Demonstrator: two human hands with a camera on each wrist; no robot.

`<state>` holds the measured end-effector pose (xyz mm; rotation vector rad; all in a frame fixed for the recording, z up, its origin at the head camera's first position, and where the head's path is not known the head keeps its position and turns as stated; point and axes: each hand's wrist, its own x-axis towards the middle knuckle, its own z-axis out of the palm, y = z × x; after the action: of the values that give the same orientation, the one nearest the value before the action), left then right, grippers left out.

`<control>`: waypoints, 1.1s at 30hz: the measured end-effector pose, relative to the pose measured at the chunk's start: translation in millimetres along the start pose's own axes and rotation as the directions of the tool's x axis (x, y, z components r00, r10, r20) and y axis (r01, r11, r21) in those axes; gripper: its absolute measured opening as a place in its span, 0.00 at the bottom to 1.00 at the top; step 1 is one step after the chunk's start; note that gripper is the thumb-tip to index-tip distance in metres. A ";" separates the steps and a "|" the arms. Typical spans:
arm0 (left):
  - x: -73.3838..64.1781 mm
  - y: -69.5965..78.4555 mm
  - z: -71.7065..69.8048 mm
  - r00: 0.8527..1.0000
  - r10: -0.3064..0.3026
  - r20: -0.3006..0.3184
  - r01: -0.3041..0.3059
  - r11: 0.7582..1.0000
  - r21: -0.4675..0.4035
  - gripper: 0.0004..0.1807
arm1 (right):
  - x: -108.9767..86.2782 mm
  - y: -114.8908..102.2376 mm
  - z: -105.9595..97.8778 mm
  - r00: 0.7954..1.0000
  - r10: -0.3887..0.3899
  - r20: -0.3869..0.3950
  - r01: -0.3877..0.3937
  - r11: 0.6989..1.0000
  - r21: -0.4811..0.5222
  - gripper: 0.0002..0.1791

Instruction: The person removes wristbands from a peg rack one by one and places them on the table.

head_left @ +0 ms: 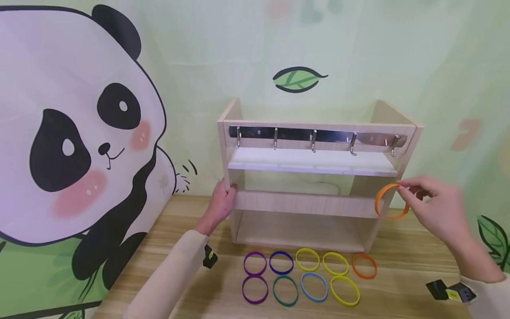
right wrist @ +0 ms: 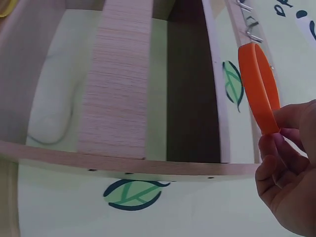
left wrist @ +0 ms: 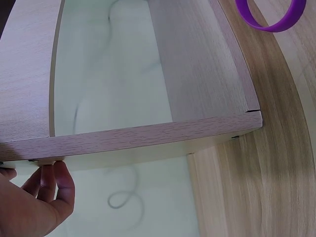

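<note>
My right hand (head_left: 436, 208) pinches an orange silicone wristband (head_left: 377, 201) between thumb and fingertips, at the right side of a small wooden shelf (head_left: 303, 203). The right wrist view shows the band (right wrist: 256, 89) upright above my fingertips, near the metal hooks (right wrist: 254, 37). With my left hand (head_left: 222, 201) I hold the shelf's left side panel at mid height; bent fingers (left wrist: 63, 185) rest against its outer face. Across the shelf's upper front runs a metal hook rail (head_left: 296, 134) with several hooks, none carrying a band.
On the wooden table (head_left: 179, 248) before the shelf lie several wristbands in two rows: purple (head_left: 255, 303), dark blue (head_left: 281, 273), green (head_left: 285, 305), light blue (head_left: 314, 300), yellow (head_left: 345, 305) and another orange band (head_left: 364, 278). Behind stands a backdrop with a panda (head_left: 79, 133).
</note>
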<state>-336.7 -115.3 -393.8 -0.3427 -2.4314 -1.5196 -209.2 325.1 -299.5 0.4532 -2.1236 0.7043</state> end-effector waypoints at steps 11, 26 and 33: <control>0.5 0.8 -1.1 0.999 0.045 0.009 -0.045 0.999 -0.029 0.22 | -48.2 15.4 18.8 0.983 -0.017 0.182 0.021 1.000 -0.020 0.10; 0.1 0.6 -0.4 0.998 0.056 0.023 -0.054 0.997 -0.058 0.22 | -115.8 42.0 40.6 0.939 0.038 0.343 -0.038 0.999 -0.008 0.10; -0.7 1.2 -0.7 0.998 0.060 0.019 -0.059 0.997 -0.054 0.21 | -142.0 53.6 47.7 0.909 0.104 0.403 -0.106 0.994 -0.017 0.09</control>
<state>-335.6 -115.5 -392.7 -0.4393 -2.3777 -1.5654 -183.3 347.2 -454.9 0.5252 -2.5515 0.7242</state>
